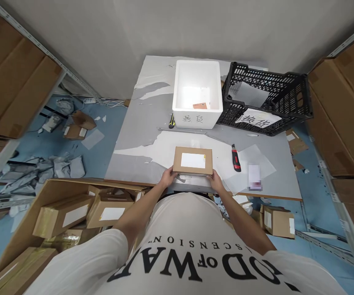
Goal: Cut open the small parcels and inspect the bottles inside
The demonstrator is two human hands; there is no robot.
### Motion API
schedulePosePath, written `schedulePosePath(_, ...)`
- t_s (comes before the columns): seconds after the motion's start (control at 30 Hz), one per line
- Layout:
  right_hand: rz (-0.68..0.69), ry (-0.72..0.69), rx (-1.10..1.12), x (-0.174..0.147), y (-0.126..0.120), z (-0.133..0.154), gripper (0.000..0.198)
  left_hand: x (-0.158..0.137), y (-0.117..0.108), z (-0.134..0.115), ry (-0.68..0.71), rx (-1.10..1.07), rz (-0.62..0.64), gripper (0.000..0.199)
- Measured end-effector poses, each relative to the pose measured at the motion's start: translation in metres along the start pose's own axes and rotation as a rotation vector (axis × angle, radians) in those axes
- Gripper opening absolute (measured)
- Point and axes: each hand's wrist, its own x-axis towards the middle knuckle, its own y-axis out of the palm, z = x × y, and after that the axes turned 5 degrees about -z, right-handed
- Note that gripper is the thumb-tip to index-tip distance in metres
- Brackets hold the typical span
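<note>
A small brown cardboard box [178, 162] with a white label on top is at the near edge of the table, in front of my body. My left hand [168, 177] grips its near left corner, and my right hand [215, 181] grips the near right corner. Some fingertips are hidden at the box's sides and underneath. To the right of the box lies a red and black utility knife [236, 159]. Further right, a small white and purplish item [254, 177], partly blurred, rests by a thin translucent sheet [264, 160].
A white foam box [197, 119] with an orange card inside stands behind the cardboard box, a yellow and black cutter [172, 121] beside it. At the back right is a black plastic crate [296, 96] holding papers. A large carton [26, 221] of parcels sits at lower left. Shelves flank both sides.
</note>
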Motion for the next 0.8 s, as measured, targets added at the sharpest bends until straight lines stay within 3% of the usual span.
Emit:
schedulePosePath(0.2, -0.061, -0.048, -0.058, -0.017, -0.019, 0.040, 0.047, -0.020, -0.002, -0.042, 0.121, 0.079, 0.045, 0.065)
schedulePosePath(0.4, -0.155, -0.020, -0.460, -0.016, -0.027, 0.085, 0.048, -0.015, 0.005, -0.070, 0.154, 0.432, -0.097, 0.050)
schedulePosePath(0.53, -0.103, 0.007, -0.589, -0.004, -0.025, 0.090, 0.050, -0.002, 0.007, -0.070, 0.105, 0.609, -0.107, 0.048)
schedulePosePath(0.8, -0.110, 0.025, -0.495, 0.009, -0.024, 0.074, 0.046, 0.005, 0.011, -0.051, 0.083, 0.468, -0.112, 0.051)
